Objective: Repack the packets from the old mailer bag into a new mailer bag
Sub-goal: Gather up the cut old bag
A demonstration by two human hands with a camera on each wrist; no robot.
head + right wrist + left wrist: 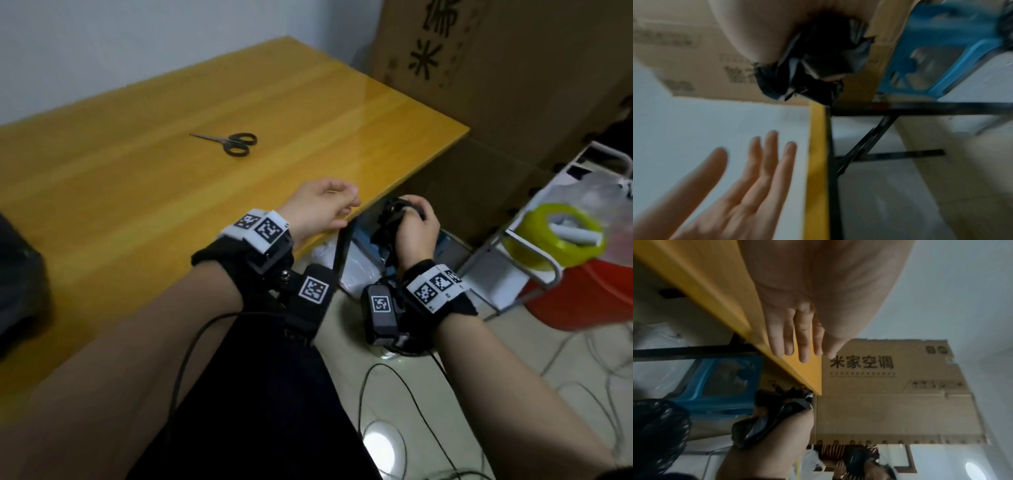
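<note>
My right hand (416, 226) grips a crumpled black mailer bag (388, 219) just off the right edge of the yellow table (137, 171), a little below the tabletop. The same bunched black bag (813, 65) fills my fist in the right wrist view and shows in the left wrist view (777, 412). My left hand (329, 202) hovers over the table's right edge with straight, empty fingers (797, 340). A second dark bag (657, 434) shows at the lower left of the left wrist view. No packets are visible.
Black scissors (227, 142) lie mid-table. A dark object (17, 281) sits at the table's left, cut off by the frame. A large cardboard box (513, 68) stands behind. A blue stool (719, 386), white rack (513, 257), yellow tape roll (548, 236), red bucket (589, 298) and floor cables crowd the right.
</note>
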